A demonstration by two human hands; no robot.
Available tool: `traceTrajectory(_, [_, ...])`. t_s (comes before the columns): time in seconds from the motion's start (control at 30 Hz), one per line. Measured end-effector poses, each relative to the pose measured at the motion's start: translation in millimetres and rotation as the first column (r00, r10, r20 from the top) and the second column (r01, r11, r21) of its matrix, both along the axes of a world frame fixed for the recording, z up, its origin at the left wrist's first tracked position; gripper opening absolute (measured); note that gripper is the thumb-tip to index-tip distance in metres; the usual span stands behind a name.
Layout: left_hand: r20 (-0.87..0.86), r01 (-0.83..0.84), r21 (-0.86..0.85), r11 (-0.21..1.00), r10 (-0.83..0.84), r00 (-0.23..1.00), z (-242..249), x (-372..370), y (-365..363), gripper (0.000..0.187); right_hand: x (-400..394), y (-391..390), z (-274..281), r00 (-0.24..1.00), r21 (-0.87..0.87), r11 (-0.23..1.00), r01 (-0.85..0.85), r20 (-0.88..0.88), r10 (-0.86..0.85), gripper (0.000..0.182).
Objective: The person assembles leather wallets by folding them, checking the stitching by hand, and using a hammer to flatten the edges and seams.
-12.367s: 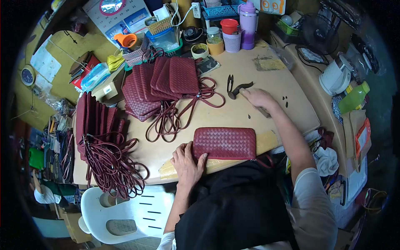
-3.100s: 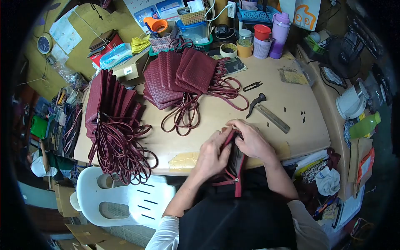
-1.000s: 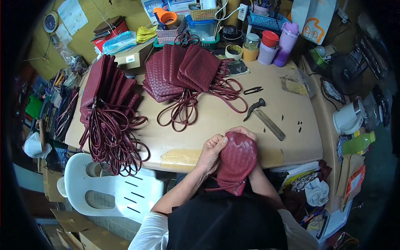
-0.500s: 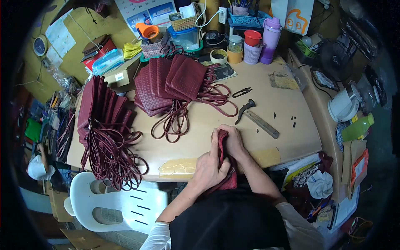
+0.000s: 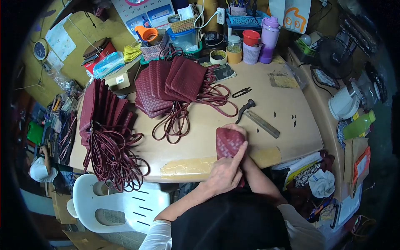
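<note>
A dark red woven pouch [image 5: 228,142] is between my hands at the table's front edge, its patterned face turned up. My left hand [image 5: 225,171] grips its lower part, with the index finger stretched along its right side. Behind the pouch, my right hand [image 5: 238,128] holds its upper end, mostly covered by it. Beyond my hands lie a hammer [image 5: 261,123] and black thread snips [image 5: 242,92]. Similar red pouches [image 5: 187,79] with looped straps are piled at the table's middle back. Another bundle of pouches [image 5: 100,104] stands at the left, straps hanging over the edge.
A white plastic chair [image 5: 121,204] stands at the front left. Along the back are an orange cup [image 5: 146,33], a tape roll [image 5: 218,57], jars and a purple bottle [image 5: 270,39]. Cloths [image 5: 321,183] lie at the right. Another person [image 5: 41,168] is at the far left.
The pouch, seen edge-on and folded before, now shows its patterned face. My left hand has moved slightly right and down, its index finger now along the pouch's side. The view has shifted slightly.
</note>
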State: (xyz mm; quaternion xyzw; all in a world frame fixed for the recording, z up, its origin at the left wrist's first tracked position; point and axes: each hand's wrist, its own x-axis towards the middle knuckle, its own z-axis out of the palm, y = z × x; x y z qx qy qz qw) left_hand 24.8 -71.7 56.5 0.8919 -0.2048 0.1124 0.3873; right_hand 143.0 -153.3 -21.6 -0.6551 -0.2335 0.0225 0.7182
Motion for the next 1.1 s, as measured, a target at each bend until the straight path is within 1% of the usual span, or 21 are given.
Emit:
traceTrajectory(0.07, [0.064,0.041,-0.01,0.999,-0.04,0.997,-1,2,-4,0.083,-5,0,13,0.962,0.306,0.943,0.128,-0.27,-0.043,0.02])
traceTrajectory(0.1, [0.021,0.056,-0.004,0.998,-0.056,0.998,2,2,-6,0.079,-5,-4,19,0.988,0.126,0.981,0.145,-0.069,-0.137,0.021])
traceTrajectory(0.13, [0.02,0.057,-0.004,0.998,-0.057,0.998,5,3,-5,0.079,-5,-7,24,0.988,0.126,0.981,0.145,-0.07,-0.137,0.021])
traceTrajectory(0.2, [0.033,0.112,-0.084,0.99,-0.11,0.993,13,6,-1,0.077,-5,-12,30,0.988,0.116,0.993,0.004,-0.152,0.014,0.029])
traceTrajectory(0.23, [-0.23,0.093,-0.277,0.956,-0.16,0.96,23,4,8,0.068,-2,-13,20,0.992,0.147,0.989,-0.011,-0.122,0.03,0.028])
traceTrajectory(0.27, [-0.225,0.1,-0.276,0.956,-0.165,0.96,18,8,13,0.068,-1,-10,20,0.993,0.147,0.989,-0.007,-0.116,0.025,0.028])
traceTrajectory(0.3, [-0.165,-0.13,-0.341,0.931,0.077,0.983,3,16,18,0.06,-2,-5,21,0.997,0.118,0.993,0.014,-0.079,-0.005,0.027])
traceTrajectory(0.33, [-0.127,-0.344,-0.416,0.842,0.321,0.939,-15,24,24,0.053,-4,-2,20,0.998,0.089,0.995,0.036,-0.046,-0.032,0.027])
traceTrajectory(0.37, [-0.219,-0.362,-0.548,0.754,0.289,0.932,-47,40,37,0.047,-5,0,13,0.993,0.109,0.994,-0.007,-0.115,0.02,0.023])
traceTrajectory(0.4, [-0.301,-0.384,-0.662,0.644,0.241,0.923,-68,56,46,0.041,-5,2,10,0.994,0.11,0.994,-0.003,-0.111,0.015,0.023])
traceTrajectory(0.43, [-0.456,-0.423,-0.858,0.292,-0.051,0.889,-56,58,45,0.04,-4,6,7,0.988,0.171,0.984,-0.056,-0.135,0.08,0.021])
traceTrajectory(0.47, [-0.436,-0.39,-0.879,0.275,-0.13,0.891,-53,61,48,0.03,-2,8,4,0.977,0.233,0.966,-0.108,-0.153,0.146,0.02])
traceTrajectory(0.5, [-0.389,-0.342,-0.912,0.228,-0.208,0.897,-67,63,56,0.026,-2,8,4,0.988,0.123,0.99,-0.07,-0.127,0.086,0.016])
traceTrajectory(0.53, [-0.338,-0.296,-0.938,0.179,-0.285,0.897,-83,65,62,0.022,-2,7,5,0.989,0.127,0.99,-0.063,-0.124,0.079,0.016])
traceTrajectory(0.6, [-0.364,-0.332,-0.93,0.158,-0.263,0.893,-75,62,56,0.019,-5,3,13,0.948,0.25,0.964,-0.091,-0.275,0.161,0.014])
traceTrajectory(0.63, [-0.391,-0.369,-0.92,0.13,-0.234,0.89,-72,63,54,0.017,-5,3,12,0.95,0.253,0.964,-0.081,-0.274,0.152,0.014])
traceTrajectory(0.73, [-0.391,-0.383,-0.92,0.08,-0.218,0.894,-74,64,53,0.016,-9,7,10,0.98,0.182,0.982,-0.056,-0.177,0.089,0.013])
traceTrajectory(0.8, [-0.38,-0.373,-0.925,0.077,-0.24,0.893,-75,64,54,0.015,-12,13,13,0.999,0.116,0.993,0.006,-0.038,-0.002,0.011])
traceTrajectory(0.87, [-0.375,-0.373,-0.926,0.052,-0.241,0.895,-75,64,54,0.014,-11,11,14,1.0,0.127,0.992,0.012,-0.009,-0.011,0.01])
traceTrajectory(1.07, [-0.393,-0.386,-0.92,0.073,-0.193,0.899,-72,58,55,0.013,-6,6,16,0.992,-0.037,0.992,-0.122,0.03,0.123,0.011])
traceTrajectory(1.1, [-0.386,-0.38,-0.923,0.068,-0.187,0.903,-71,58,56,0.014,-4,6,16,0.985,-0.078,0.989,-0.128,0.104,0.136,0.012])
